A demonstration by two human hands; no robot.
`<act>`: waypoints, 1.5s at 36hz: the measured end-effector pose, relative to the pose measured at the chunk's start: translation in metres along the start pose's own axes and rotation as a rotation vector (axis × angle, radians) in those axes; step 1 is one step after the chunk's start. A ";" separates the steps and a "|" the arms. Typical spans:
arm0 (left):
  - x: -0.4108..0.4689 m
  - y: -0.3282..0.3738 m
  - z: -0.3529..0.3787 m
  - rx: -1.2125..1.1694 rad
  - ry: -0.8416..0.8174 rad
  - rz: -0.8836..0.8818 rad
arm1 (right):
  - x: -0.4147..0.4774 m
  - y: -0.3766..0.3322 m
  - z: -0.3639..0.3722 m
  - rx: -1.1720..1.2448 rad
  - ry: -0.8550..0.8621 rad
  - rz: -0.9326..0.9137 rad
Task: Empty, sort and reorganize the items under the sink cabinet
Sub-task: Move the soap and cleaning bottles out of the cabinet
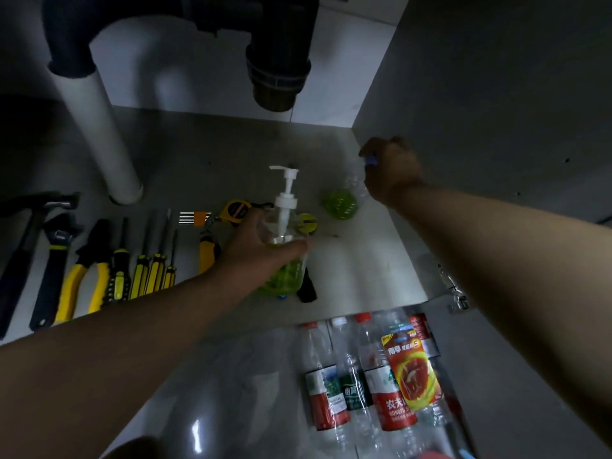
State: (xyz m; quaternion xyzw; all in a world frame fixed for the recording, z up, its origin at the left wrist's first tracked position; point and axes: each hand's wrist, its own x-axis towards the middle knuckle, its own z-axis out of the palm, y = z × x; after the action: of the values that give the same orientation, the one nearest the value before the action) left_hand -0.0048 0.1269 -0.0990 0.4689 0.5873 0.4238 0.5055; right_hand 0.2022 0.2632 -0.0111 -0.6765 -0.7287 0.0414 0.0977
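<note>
My left hand [255, 246] grips a clear pump bottle [286, 226] holding green liquid, just above the cabinet floor [357, 260]. Deeper in, near the right wall, my right hand [390, 170] holds the blue-capped top of a clear bottle [344, 200] with green liquid in its bottom; the bottle looks tilted. Tools lie in a row at the left: a hammer [23, 246], a wrench [54, 263], yellow-handled pliers [86, 273] and several screwdrivers [155, 263]. A yellow tape measure [236, 210] sits behind my left hand.
A white drain pipe [102, 134] stands at the back left and a black trap [278, 74] hangs overhead. Several plastic drink bottles [371, 376] lie on the tiled floor in front of the cabinet. A door hinge [457, 293] is at the right edge.
</note>
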 end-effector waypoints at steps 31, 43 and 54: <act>-0.211 0.145 0.052 0.417 -0.311 0.155 | -0.397 0.090 -0.126 0.243 -0.306 0.150; -0.223 0.099 0.047 0.353 -0.335 0.058 | -0.457 0.102 -0.005 0.220 -0.371 0.414; -0.212 0.083 0.050 0.368 -0.345 -0.009 | -0.447 0.101 0.014 0.243 -0.265 0.524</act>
State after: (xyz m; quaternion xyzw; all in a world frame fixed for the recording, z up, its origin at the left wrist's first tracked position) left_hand 0.0657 -0.0626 0.0165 0.6157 0.5617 0.2211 0.5065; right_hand 0.3272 -0.1717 -0.0833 -0.8135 -0.5256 0.2395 0.0680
